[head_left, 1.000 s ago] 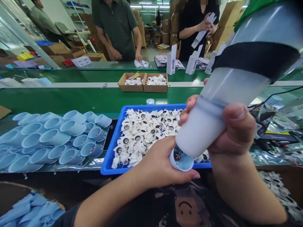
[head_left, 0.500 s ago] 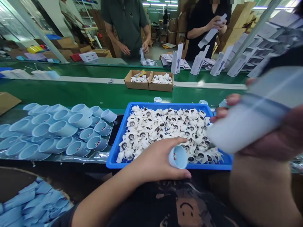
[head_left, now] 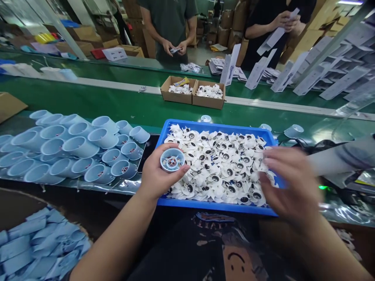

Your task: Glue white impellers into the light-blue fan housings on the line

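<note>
Left hand [head_left: 155,171] curls round a blue cup [head_left: 172,164]; right hand [head_left: 293,183] blurred, spread, seemingly empty. We judge cup light, stiff; grip around outside.

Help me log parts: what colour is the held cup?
The cup is light blue, clearest in the head view.

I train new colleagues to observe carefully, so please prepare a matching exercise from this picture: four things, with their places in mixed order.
Things
1. Light-blue round plastic cup with spoked centre
2. Blue rectangular plastic tray
3. Two open brown cardboard boxes
4. Whitish cylindrical tool

Places
A. Side by side, beyond the tray
B. At the picture's right edge
C. In the left hand
D. Just beyond the dark printed shirt

Pairs: 1-C, 2-D, 3-A, 4-B
</note>
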Tool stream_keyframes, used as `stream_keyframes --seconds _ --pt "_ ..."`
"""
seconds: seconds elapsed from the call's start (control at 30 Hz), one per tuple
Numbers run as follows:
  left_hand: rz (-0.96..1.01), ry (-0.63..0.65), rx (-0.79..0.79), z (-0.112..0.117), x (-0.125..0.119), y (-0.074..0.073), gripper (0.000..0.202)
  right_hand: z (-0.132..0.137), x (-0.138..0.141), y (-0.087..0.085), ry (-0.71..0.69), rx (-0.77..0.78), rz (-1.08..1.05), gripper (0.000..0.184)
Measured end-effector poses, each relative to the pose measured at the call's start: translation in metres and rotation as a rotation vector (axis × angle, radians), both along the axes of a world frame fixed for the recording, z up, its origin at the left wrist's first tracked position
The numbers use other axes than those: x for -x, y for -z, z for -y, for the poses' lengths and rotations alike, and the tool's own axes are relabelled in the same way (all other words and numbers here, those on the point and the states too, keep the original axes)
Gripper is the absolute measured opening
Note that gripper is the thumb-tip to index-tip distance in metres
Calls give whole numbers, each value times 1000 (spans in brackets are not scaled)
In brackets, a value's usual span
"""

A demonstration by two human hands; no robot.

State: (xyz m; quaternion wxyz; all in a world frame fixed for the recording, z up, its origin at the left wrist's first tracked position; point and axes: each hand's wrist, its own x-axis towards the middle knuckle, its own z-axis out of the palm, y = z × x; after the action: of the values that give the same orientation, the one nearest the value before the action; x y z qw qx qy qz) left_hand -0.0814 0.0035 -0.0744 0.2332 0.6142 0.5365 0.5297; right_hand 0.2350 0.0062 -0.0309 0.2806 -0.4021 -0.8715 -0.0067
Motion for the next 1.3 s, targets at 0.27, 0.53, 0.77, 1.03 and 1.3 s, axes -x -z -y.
stream_keyframes --seconds 0.27,0.53,0.77,1.03,1.3 --pt "-134 -28 31 4 7 1 55 -74 74 34 -309 523 407 33" --pt "31 -16 75 8 8 0 56 -40 64 7 -300 842 -66 20" --pt "-250 330 90 22 -12 -25 65 -7 63 19 -438 1644 -1305 36" --pt "-458 356 -22 18 -23 -34 61 -7 67 15 -288 1357 -1096 33" --pt "-571 396 -83 20 -42 -38 58 -5 66 5 -212 414 -271 15"
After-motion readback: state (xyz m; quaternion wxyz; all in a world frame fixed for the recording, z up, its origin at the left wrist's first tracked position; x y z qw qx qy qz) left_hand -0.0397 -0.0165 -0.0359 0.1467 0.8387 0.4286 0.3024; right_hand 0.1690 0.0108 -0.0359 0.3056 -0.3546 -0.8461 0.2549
